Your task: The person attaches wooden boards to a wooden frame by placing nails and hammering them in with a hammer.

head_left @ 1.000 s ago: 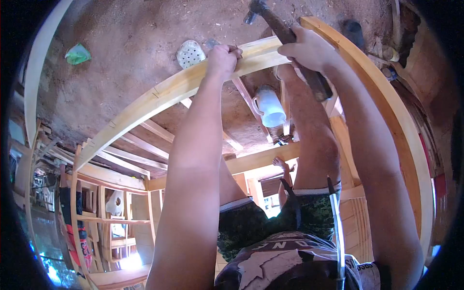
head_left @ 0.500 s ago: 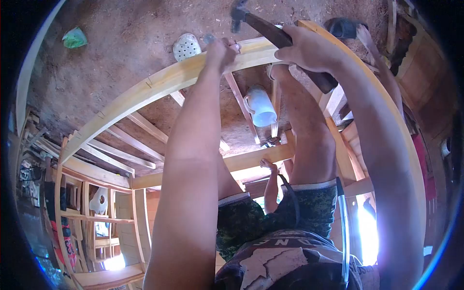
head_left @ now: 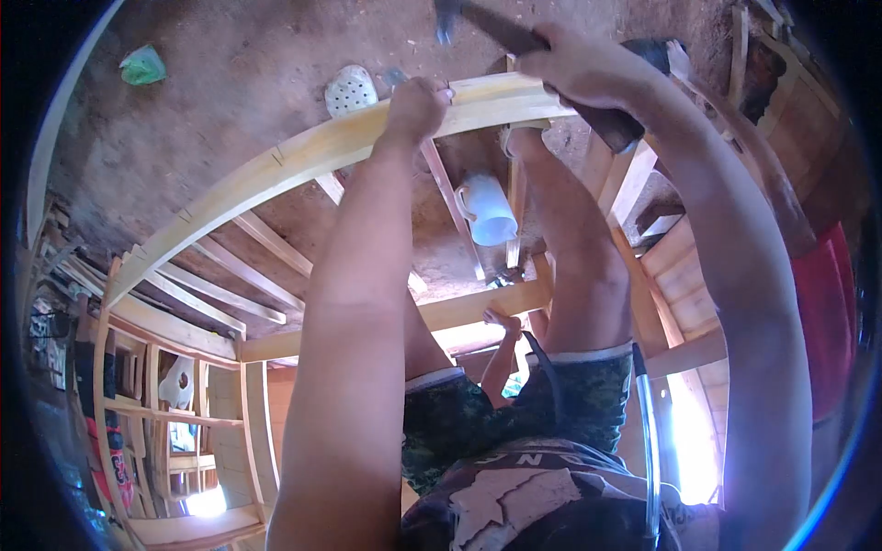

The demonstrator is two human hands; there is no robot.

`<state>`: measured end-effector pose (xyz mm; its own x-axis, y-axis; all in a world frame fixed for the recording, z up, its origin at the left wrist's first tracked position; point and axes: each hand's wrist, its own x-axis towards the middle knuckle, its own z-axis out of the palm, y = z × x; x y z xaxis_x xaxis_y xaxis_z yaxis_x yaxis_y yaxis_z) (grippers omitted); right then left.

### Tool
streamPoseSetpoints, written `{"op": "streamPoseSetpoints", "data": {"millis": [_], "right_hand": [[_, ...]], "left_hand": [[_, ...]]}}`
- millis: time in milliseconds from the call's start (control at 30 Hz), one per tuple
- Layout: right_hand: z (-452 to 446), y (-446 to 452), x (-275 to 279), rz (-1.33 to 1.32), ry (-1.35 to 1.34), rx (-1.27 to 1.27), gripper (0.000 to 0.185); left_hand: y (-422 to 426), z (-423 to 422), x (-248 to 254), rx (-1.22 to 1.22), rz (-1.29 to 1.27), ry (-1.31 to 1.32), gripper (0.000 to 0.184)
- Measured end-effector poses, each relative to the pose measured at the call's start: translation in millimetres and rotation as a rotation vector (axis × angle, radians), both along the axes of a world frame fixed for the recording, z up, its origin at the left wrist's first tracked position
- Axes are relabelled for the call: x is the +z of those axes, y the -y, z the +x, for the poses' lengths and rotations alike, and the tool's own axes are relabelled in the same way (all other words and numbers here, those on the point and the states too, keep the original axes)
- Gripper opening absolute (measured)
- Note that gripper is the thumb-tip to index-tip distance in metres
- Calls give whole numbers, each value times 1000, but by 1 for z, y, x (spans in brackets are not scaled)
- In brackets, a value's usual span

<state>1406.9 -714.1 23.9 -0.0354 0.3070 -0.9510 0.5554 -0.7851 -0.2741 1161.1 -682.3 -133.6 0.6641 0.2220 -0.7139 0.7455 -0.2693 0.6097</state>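
A hammer [head_left: 505,31] with a dark handle is in my right hand [head_left: 593,69], its head at the top edge of the view and the handle's end below my wrist. My left hand [head_left: 418,108] is closed on top of a pale wooden beam [head_left: 312,151], fingertips pinched together. Whatever sits between those fingertips is too small to name. Several thin nails or staples stand up from the beam to the left of that hand. The hammer is above the beam, to the right of my left hand, and does not touch it.
A white perforated clog [head_left: 351,92] and a green plastic piece [head_left: 142,66] lie on the dirt floor. Below the beam is a white pitcher [head_left: 489,216] among wooden slats. Another person's leg [head_left: 735,138] and red clothing [head_left: 820,312] are at the right. A wooden frame [head_left: 175,415] stands lower left.
My right hand has lifted the hammer slightly off the beam. My left hand stays on the beam. At the right, a wooden board has left the view and another person's leg and red clothing have appeared.
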Motion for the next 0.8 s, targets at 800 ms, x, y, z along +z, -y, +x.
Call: {"op": "streamPoseSetpoints", "data": {"millis": [800], "right_hand": [[-9,-2,1,272,186,-250,35]], "left_hand": [[-7,-7,-5,137,-117,-22,31]]}}
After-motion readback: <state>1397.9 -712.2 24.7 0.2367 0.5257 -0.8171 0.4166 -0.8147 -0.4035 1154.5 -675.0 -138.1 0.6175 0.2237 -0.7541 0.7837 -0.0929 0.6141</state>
